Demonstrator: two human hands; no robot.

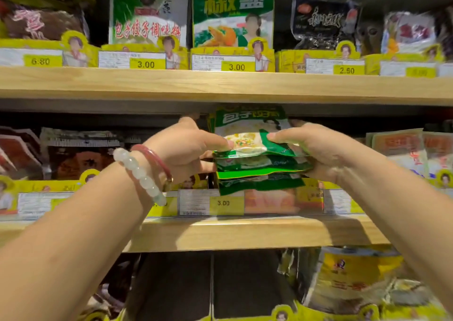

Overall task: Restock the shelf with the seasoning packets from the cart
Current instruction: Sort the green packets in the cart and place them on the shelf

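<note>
- Stack of green seasoning packets (259, 166) held in the air between both hands, in front of the middle shelf (245, 235), just above its front price strip.
- Top packet tilts up, white Chinese characters on a green band, food picture below; text too blurred to read in full.
- Left hand (186, 149) grip: thumb on top of the stack's left edge, fingers underneath, pinching the packets.
- Right hand (318, 149) grip: thumb over the right edge, fingers curled under, clamped on the same stack.
- Left wrist wears a white bead bracelet (139, 173) and a red bangle (154, 158).
- Price tag (223, 203) right under the stack reads 3.00, yellow.
- Dark gap behind the stack under the upper shelf (220, 85); packets stand either side of it.
- Upper shelf tags read 6.80, 3.00, 3.00, 2.50; green packet there (232, 14) shows big yellow characters 椒盐.
- Yellow bag (355, 279) on the bottom level, right.
</note>
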